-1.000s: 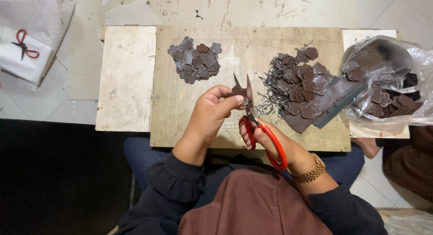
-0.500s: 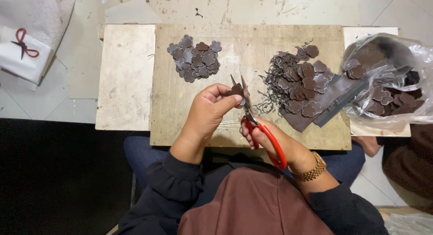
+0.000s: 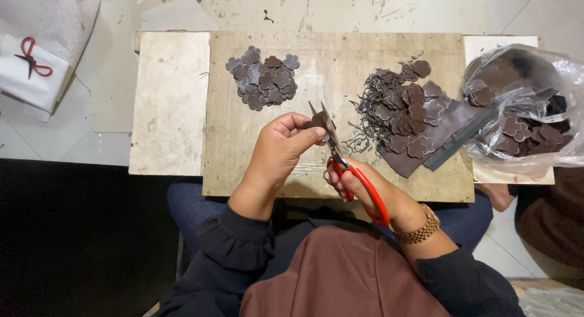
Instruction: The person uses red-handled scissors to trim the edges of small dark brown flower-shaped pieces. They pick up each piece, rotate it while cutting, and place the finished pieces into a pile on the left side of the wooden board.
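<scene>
Wooden bench (image 3: 255, 165) over tiled floor, seen from above. Nearest, right hand (image 3: 371, 192) closed through the red scissors (image 3: 359, 183) loops, blades angled up and left, slightly parted. Just past it, left hand (image 3: 280, 150) pinches a small brown flower-shaped piece (image 3: 317, 119) at the blade tips. Farther left sits a cut-flower pile (image 3: 263, 80); farther right, scraps (image 3: 401, 113) and plastic bag (image 3: 523, 110).

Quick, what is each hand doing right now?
Left hand: closed, pinching a small brown flower-shaped piece.
Right hand: closed around the red-handled scissors, blades at the piece.
</scene>
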Tool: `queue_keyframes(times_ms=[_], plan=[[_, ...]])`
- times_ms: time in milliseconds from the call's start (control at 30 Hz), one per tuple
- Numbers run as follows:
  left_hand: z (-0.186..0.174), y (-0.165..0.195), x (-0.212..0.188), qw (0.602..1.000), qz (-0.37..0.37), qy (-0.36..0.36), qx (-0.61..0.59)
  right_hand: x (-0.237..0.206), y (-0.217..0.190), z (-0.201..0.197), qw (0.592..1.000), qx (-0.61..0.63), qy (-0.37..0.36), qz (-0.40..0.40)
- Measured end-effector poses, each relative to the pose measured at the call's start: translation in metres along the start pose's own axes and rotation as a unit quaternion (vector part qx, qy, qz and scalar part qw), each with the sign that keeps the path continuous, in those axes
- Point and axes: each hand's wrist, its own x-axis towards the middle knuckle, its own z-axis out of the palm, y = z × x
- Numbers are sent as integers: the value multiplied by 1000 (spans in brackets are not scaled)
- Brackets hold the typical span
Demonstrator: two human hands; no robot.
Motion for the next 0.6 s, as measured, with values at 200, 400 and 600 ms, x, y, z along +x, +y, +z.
queue_keyframes(times_ms=[200,400,600], plan=[[-1,-3,2,1000,-1,4,0,1,3,1,1000,14,8,3],[0,-6,3,1000,-25,-4,9,2,3,1,999,-20,-7,-32],[0,-4,3,997,-51,2,49,1,5,1,999,-19,-6,-34]])
